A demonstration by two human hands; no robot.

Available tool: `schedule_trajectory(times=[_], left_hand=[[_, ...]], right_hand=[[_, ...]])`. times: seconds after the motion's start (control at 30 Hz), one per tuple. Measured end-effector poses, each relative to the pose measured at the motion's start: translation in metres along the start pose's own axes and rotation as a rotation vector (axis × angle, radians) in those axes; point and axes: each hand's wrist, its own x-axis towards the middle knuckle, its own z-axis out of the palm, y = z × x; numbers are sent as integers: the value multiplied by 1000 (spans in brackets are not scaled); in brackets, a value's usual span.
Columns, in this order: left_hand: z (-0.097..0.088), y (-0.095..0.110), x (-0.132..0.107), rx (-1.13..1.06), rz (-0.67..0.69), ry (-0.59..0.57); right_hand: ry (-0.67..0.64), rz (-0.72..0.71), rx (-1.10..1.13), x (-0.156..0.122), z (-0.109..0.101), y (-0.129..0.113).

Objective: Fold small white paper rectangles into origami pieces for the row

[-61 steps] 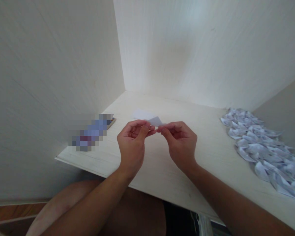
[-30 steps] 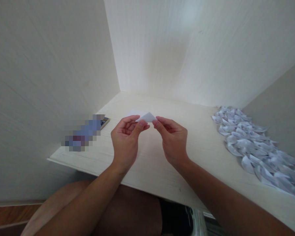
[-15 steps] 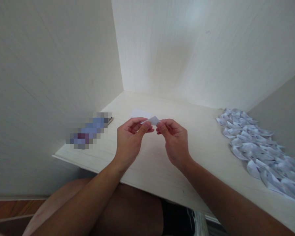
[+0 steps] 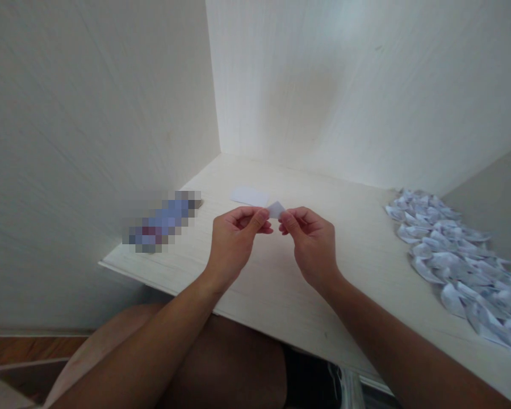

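A small folded piece of white paper point(image 4: 276, 209) is held up over the table between both hands, its pointed top showing. My left hand point(image 4: 237, 236) pinches its left side between thumb and fingers. On the opposite side, my right hand point(image 4: 310, 238) pinches the right edge the same way. The thumbs and fingertips cover the lower part of the paper. Just behind my left hand, a flat white paper sheet point(image 4: 250, 196) lies on the table.
Many folded white paper pieces point(image 4: 451, 255) lie heaped along the table's right side. A blurred-out bluish item point(image 4: 164, 221) rests at the left near the wall. The pale table point(image 4: 272, 312) meets white panels point(image 4: 289, 85) at the back and sides.
My left fingers have closed further over the paper's left corner, so less of it shows. The view has shifted slightly, and the flat sheet behind is more visible.
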Motion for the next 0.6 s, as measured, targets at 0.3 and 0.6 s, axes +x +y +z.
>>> schedule_trajectory(times=[0.3,0.6], left_hand=[[-2,-1,-1,69,26,-42],[-1,0,-3,-30,53,-42]], right_hand=[[-9,18,-47,3,-5,-6],[-52,-19,-37,3,-6,-13]])
